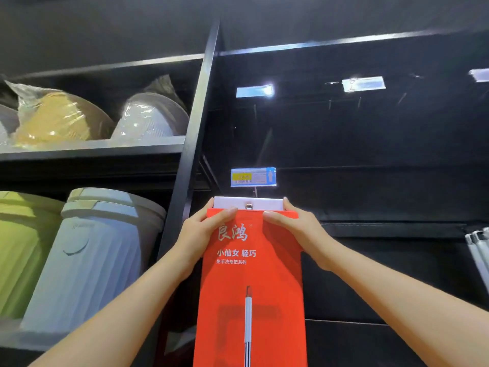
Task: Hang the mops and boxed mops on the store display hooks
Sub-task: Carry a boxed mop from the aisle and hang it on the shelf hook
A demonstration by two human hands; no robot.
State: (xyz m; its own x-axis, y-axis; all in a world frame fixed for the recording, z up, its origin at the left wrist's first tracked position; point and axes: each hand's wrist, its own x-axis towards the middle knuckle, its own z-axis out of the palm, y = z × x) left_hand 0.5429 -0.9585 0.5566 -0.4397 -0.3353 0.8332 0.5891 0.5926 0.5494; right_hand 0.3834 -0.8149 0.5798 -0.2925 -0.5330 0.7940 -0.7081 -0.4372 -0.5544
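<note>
A tall red mop box [251,282] with white lettering and a mop picture hangs upright in front of me. Its white top tab [267,203] has a metal eyelet, and a display hook's tip shows through that eyelet [248,206]. My left hand [203,229] grips the box's upper left corner, thumb across the front. On the upper right corner sits my right hand [293,229], holding the same way. The hook's price label [253,177], blue with a yellow patch, stands just above the tab.
A black upright post [193,128] separates the dark hook panel from shelves on the left. Those shelves hold wrapped basins [60,117] above and a green and a pale blue bin [98,255] below. More hooks with labels [363,83] sit higher up. White mop parts [479,250] hang at the right edge.
</note>
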